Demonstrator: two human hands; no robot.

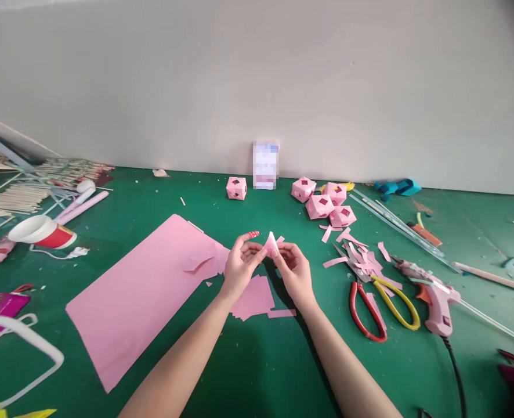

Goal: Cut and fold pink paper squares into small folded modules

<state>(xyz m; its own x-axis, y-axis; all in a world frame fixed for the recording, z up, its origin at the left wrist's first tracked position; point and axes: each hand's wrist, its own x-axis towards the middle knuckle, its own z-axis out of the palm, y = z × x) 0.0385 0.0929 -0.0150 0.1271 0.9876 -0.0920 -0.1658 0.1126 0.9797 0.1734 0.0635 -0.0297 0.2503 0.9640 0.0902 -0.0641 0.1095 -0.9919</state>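
Note:
A small folded piece of pink paper [271,244] is pinched between both hands above the green table. My left hand [241,264] closes thumb and fingers on its left side, with a red mark or wrap on the index fingertip. From the right, my right hand [293,271] grips the same piece between thumb and fingers. Beneath the hands lies a stack of cut pink paper [254,297], beside a narrow pink strip [282,313]. A large pink sheet [139,296] lies to the left, with a smaller torn-edged piece on its right end.
Several pink paper polyhedra [320,206] and a lone one [236,188] stand near the wall, beside an upright phone [265,165]. Scissors [365,290], paper scraps and a pink glue gun [437,302] lie right. A tipped paper cup [43,231] and sticks [20,198] lie left.

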